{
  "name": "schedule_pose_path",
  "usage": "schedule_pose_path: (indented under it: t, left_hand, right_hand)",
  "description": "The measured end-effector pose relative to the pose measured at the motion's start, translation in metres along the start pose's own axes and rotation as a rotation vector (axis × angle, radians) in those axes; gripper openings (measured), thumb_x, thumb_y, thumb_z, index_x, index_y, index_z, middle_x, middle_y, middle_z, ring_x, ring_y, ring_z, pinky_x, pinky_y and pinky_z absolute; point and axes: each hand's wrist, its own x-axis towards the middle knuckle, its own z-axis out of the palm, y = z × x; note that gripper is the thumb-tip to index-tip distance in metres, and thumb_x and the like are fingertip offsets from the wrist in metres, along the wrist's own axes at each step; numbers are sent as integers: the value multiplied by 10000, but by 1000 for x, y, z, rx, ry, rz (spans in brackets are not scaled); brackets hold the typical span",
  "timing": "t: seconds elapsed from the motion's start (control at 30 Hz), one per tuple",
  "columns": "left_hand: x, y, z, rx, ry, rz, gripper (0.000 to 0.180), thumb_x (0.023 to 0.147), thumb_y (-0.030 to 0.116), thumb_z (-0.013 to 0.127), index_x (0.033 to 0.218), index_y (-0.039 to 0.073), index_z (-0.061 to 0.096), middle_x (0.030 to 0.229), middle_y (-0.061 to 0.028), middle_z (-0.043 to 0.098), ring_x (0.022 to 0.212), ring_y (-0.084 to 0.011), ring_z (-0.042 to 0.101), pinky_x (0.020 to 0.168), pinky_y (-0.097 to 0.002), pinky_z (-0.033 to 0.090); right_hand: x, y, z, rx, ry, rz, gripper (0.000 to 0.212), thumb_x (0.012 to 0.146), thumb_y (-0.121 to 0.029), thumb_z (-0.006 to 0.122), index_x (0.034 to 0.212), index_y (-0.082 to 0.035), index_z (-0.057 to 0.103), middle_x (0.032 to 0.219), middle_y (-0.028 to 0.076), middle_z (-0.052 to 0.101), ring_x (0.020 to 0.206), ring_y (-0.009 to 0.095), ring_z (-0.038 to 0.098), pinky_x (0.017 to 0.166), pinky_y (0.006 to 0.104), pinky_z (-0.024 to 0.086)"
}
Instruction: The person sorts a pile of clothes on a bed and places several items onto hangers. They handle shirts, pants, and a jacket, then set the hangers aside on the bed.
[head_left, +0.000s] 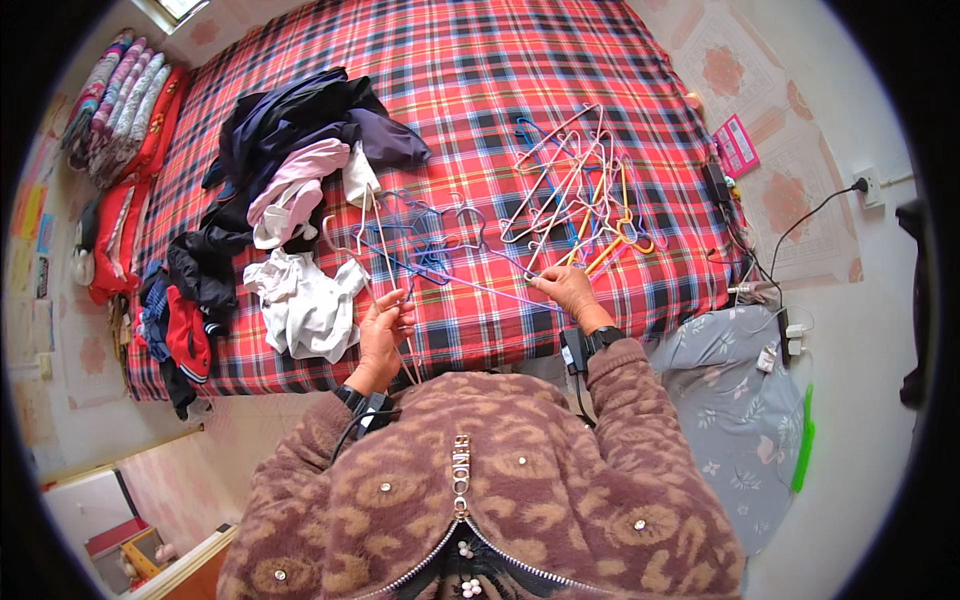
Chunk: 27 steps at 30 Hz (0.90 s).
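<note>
My left hand (382, 332) is closed around a pale pink clothes hanger (384, 245), which stands up steeply from the fingers near the bed's front edge. My right hand (568, 290) pinches the corner of a purple hanger (492, 291), whose long bar stretches leftward over the bedspread. Between and beyond the hands, several blue and purple hangers (428, 262) overlap. A bigger tangle of pink, white, blue and yellow hangers (590, 200) lies past my right hand. Left of my left hand rests a crumpled white garment (305, 305).
Dark clothes (290, 120), a pink garment (300, 180) and a red garment (188, 335) are heaped on the plaid bedspread (480, 90). Folded quilts (120, 100) stand at the far left. Cables and a power strip (783, 330) run along the right, beside a grey floral cloth (730, 420).
</note>
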Motion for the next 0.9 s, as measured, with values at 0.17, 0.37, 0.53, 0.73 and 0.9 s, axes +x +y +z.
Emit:
schedule_pose_path:
  t: [0.17, 0.37, 0.53, 0.73, 0.9]
  left_hand:
    - [-5, 1, -3, 4, 8, -9, 296, 925, 58, 413, 1179, 92, 561, 945, -47, 653, 708, -88, 592, 627, -235, 491]
    - [-13, 2, -15, -15, 17, 8, 285, 923, 80, 449, 1190, 97, 548, 973, -44, 650, 714, -88, 592, 615, -241, 490]
    - [-16, 5, -19, 21, 13, 101, 282, 949, 101, 427, 1209, 96, 535, 994, -53, 644, 730, -89, 603, 628, -229, 490]
    - [-14, 17, -22, 107, -32, 231, 320, 979, 194, 444, 1276, 87, 495, 1080, -57, 623, 871, -103, 606, 732, -238, 494]
    - [-15, 18, -24, 85, -100, 286, 393, 981, 271, 448, 1324, 79, 457, 1128, -58, 603, 971, -131, 591, 836, -277, 473]
  right_hand:
    - [3, -38, 15, 77, 30, -70, 263, 800, -343, 657, 809, -83, 698, 658, 65, 646, 609, 183, 620, 579, 314, 476]
    - [13, -67, 41, 215, 48, -22, 271, 815, -361, 625, 821, -101, 697, 676, 80, 652, 637, 216, 641, 594, 335, 482]
    - [32, -110, 35, 563, 127, -70, 188, 859, -210, 618, 818, -38, 684, 633, -5, 613, 553, 56, 534, 515, 230, 429]
    - [40, -171, 66, 600, -294, -306, 198, 789, -109, 620, 967, -22, 610, 802, 59, 639, 728, 117, 605, 680, 265, 502]
    - [15, -201, 102, 799, -729, -232, 140, 817, -48, 621, 942, 9, 594, 845, 56, 636, 765, 128, 602, 693, 271, 502]
